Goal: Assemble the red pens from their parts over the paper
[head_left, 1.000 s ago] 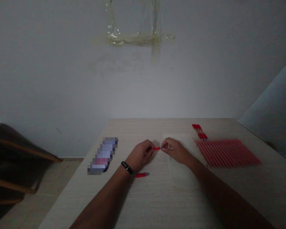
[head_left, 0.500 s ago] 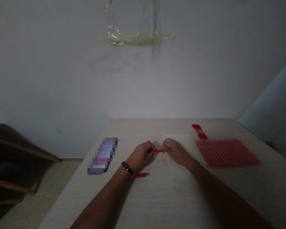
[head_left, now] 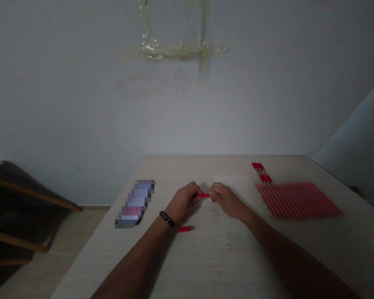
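Both hands meet over the middle of the table around a short red pen [head_left: 203,195]. My left hand [head_left: 183,201] is closed on its left end, and the fingers of my right hand [head_left: 226,198] pinch its right end. The fingers cover both ends, so I cannot tell whether it is a whole pen or one part. Another red pen piece [head_left: 183,229] with a grey tip lies on the table by my left wrist, partly behind the black wristband [head_left: 166,219].
On the right of the table [head_left: 187,270] lies a row of several slim red sticks [head_left: 299,200], like pencils or pen barrels. Several red pens or pen parts [head_left: 262,172] lie behind them. A phone [head_left: 135,203], blurred out, is at the left. A pale sheet [head_left: 237,228] lies under my right arm.
The right hand has shifted slightly left, closer to my left hand, and the red pen between them has moved a little left and up. The other things stay in place.
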`<state>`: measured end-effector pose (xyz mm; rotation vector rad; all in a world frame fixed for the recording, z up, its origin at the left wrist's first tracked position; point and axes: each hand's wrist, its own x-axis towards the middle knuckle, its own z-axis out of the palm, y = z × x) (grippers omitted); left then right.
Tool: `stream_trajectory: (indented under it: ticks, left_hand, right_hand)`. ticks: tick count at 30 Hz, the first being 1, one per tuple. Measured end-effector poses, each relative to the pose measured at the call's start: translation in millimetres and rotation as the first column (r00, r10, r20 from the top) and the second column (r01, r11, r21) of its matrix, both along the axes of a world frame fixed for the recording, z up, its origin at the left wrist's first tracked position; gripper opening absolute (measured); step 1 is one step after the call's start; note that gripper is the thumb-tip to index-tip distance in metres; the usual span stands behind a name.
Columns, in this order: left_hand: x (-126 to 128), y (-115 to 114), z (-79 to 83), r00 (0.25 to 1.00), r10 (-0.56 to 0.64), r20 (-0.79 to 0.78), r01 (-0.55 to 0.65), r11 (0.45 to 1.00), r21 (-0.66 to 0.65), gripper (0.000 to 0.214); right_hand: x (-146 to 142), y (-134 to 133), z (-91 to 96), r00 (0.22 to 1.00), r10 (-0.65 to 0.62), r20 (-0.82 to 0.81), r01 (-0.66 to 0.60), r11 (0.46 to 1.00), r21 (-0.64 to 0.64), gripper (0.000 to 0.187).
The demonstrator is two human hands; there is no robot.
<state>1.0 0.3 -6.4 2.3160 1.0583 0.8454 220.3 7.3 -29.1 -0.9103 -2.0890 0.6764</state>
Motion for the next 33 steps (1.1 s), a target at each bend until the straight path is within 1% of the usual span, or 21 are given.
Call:
stream_trajectory:
  ticks: [2, 4, 7, 9, 11, 15, 18, 20, 22, 24, 25, 26, 27, 29, 31, 33]
  left_hand:
    - [1, 0, -0.5, 1.0, 0.012, 0.001, -0.012, 1.0, -0.005, 0.009]
    - [2, 1, -0.7, 0.999, 0.036, -0.014, -0.036, 0.999, -0.013, 0.016]
    - [1, 4, -0.2, 0.994, 0.086, -0.061, -0.087, 0.996, -0.015, 0.018]
    - [-1, 5, -0.1, 0.991, 0.102, -0.087, -0.103, 0.995, -0.001, 0.022]
    - [-3, 6, -0.7, 0.99, 0.105, -0.092, -0.103, 0.994, 0.026, 0.025]
    - [-5, 6, -2.8, 0.991, 0.117, -0.067, -0.112, 0.991, 0.076, 0.026]
    - [-4, 6, -3.3, 0.99, 0.127, -0.065, -0.122, 0.99, 0.076, 0.025]
    - [-3, 5, -2.6, 0.988, 0.146, -0.044, -0.143, 0.987, 0.077, 0.023]
    - [-2, 4, -1.5, 0.985, 0.169, 0.02, -0.17, 0.983, 0.065, 0.02]
    - [-1, 5, -0.7, 0.97, 0.187, 0.154, -0.188, 0.982, -0.01, 0.021]
    - [-1, 6, -0.7, 0.949, 0.2, 0.245, -0.186, 0.979, -0.078, 0.023]
    - [-1, 7, -1.0, 0.911, 0.224, 0.346, -0.178, 0.971, -0.159, 0.025]
    - [-2, 8, -1.8, 0.855, 0.263, 0.446, -0.168, 0.956, -0.242, 0.027]
    - [-3, 12, -4.2, 0.712, 0.362, 0.602, -0.125, 0.908, -0.399, 0.031]
    - [-3, 14, -7.3, 0.585, 0.445, 0.678, -0.057, 0.856, -0.513, 0.033]
    - [-2, 15, -10.0, 0.509, 0.49, 0.708, 0.022, 0.815, -0.579, 0.034]
  right_hand:
    - [2, 1, 1.4, 1.0, -0.021, 0.009, 0.02, 1.0, 0.021, 0.04]
    - [5, 2, 3.7, 0.997, -0.069, 0.045, 0.065, 0.994, 0.085, 0.036]
    - [9, 4, 7.3, 0.984, -0.155, 0.085, 0.138, 0.975, 0.172, 0.029]
    - [10, 5, 8.1, 0.983, -0.164, 0.081, 0.146, 0.972, 0.186, 0.028]
    - [9, 5, 6.8, 0.989, -0.138, 0.06, 0.127, 0.978, 0.168, 0.031]
    - [5, 5, 0.8, 0.995, -0.102, -0.011, 0.102, 0.992, 0.078, 0.04]
    - [3, 5, 0.1, 0.993, -0.112, -0.036, 0.114, 0.992, 0.055, 0.044]
    - [3, 4, 3.0, 0.987, -0.135, -0.084, 0.14, 0.989, 0.054, 0.047]
    - [4, 3, 7.0, 0.971, -0.161, -0.174, 0.17, 0.985, 0.038, 0.05]
    - [6, 2, 10.0, 0.956, -0.166, -0.242, 0.177, 0.984, 0.023, 0.051]
    - [6, 2, 10.8, 0.956, -0.158, -0.249, 0.169, 0.985, 0.024, 0.049]
    - [7, 2, 11.0, 0.96, -0.146, -0.238, 0.158, 0.987, 0.031, 0.046]
    - [7, 2, 10.8, 0.967, -0.137, -0.215, 0.149, 0.988, 0.04, 0.042]
    - [8, 2, 9.7, 0.978, -0.129, -0.164, 0.141, 0.988, 0.061, 0.032]
    - [7, 2, 8.6, 0.983, -0.132, -0.131, 0.143, 0.986, 0.085, 0.023]
    - [7, 1, 7.9, 0.984, -0.135, -0.118, 0.148, 0.984, 0.103, 0.017]
